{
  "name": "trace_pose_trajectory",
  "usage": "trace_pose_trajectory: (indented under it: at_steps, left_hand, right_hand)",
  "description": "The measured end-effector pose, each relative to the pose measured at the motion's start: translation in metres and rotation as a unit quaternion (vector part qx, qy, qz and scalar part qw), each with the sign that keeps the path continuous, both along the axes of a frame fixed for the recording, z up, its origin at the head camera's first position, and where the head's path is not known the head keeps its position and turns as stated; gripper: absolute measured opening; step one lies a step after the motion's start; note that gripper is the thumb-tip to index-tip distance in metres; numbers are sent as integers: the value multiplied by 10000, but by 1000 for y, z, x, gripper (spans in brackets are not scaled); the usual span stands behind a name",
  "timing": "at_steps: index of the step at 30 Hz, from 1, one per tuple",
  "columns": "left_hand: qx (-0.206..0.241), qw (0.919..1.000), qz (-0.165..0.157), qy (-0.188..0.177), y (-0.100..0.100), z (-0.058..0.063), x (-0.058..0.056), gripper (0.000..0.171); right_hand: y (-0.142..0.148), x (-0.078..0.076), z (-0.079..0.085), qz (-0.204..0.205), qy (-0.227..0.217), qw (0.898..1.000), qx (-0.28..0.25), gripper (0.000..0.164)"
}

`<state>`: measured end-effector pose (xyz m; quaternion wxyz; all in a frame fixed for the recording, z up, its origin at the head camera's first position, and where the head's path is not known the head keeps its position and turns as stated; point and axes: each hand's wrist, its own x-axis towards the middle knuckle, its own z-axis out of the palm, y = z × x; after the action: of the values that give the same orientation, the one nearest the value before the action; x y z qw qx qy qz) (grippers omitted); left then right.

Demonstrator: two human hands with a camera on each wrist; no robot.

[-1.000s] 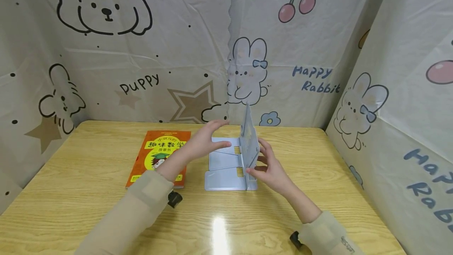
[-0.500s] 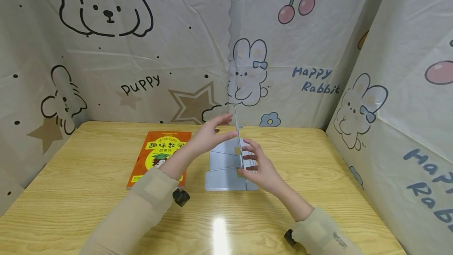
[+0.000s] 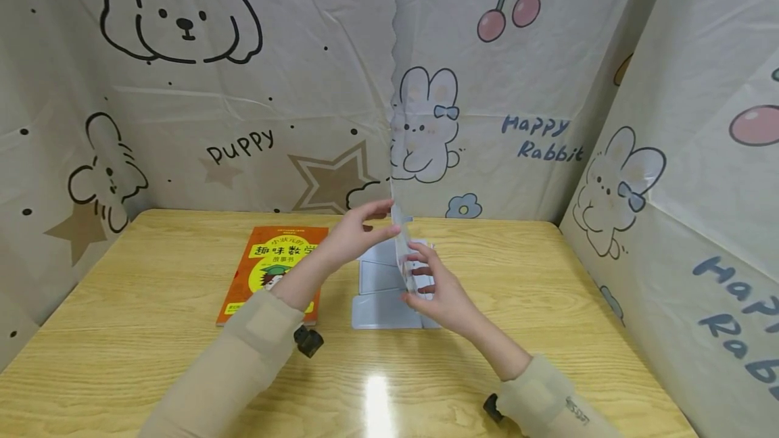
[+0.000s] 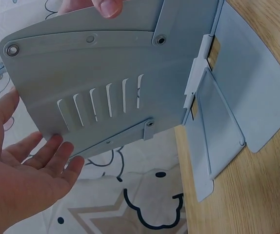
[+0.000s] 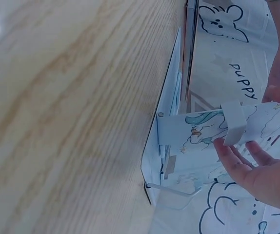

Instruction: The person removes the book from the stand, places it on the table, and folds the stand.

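Note:
A light blue metal book stand has its base (image 3: 385,311) flat on the table and its hinged panel (image 3: 399,238) raised, leaning left. In the left wrist view the panel's back (image 4: 106,68) shows slots and rivets; its front (image 5: 206,129), seen from the right wrist, carries drawings and a small white clip (image 5: 234,123). My right hand (image 3: 447,297) grips the panel's near edge, thumb on the back and fingers on the front. Fairly straight fingers of my left hand (image 3: 349,238) touch the panel's upper edge from the left.
An orange book (image 3: 276,238) with a yellow-printed cover lies flat on the wooden table (image 3: 146,289), left of the stand and partly under my left forearm. A printed cloth (image 3: 341,86) hangs behind the table and along both sides.
The stand's panel has swung from leaning right, through upright, to leaning left. My right hand has moved left with it, while my left hand has shifted only slightly. The book stays put.

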<state>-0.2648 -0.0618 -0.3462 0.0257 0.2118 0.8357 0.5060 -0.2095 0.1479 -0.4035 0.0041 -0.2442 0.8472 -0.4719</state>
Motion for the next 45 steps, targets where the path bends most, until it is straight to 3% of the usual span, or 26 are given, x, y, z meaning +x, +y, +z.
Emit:
trace_pose_trajectory:
  at_steps: [8,19,28,36,45]
  left_hand:
    - [-41,9999,64,-105,-8,-3,1,61]
    - [58,9994,17,-333,-21,-8,0,64]
    - [-41,9993,67,-368,-33,-14,0,63]
    - [-120,9993,55,-351,-43,-21,0,64]
    - [29,9990,22,-442,-52,-27,1,64]
  right_hand:
    - [12,-6,-5,304,-83,9994,154,82]
    - [35,-17,-6,227,21,9996,181,76]
    - [57,-30,-14,292,563,9895,1296,80]
    - [69,-43,-24,575,243,9901,1261,84]
    - [74,-54,-29,513,-141,9861,1573,94]
